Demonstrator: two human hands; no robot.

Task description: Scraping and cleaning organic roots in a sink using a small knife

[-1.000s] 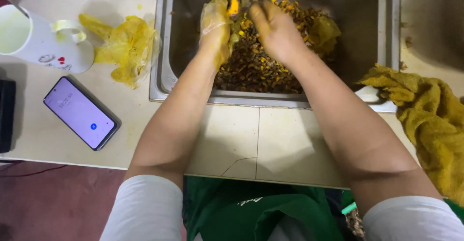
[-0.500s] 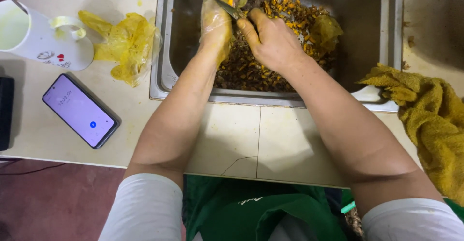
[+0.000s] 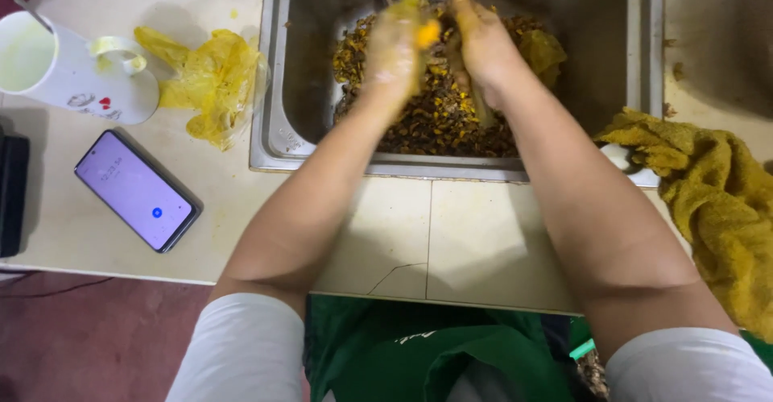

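Left hand [image 3: 396, 47] grips root [image 3: 427, 31] (axis unclear).

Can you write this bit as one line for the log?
left hand: gloved, holds orange piece | right hand: beside it | below: peelings in steel tray

Single view, head-mounted, looking steeply down from above the person's chest. Close range: both forearms fill the middle. The metal sink [image 3: 278, 128] sits far centre, cut off by the top edge. The tiled counter [image 3: 475, 241] runs left to right. The lap is near, at the bottom edge. No second view to overlap.
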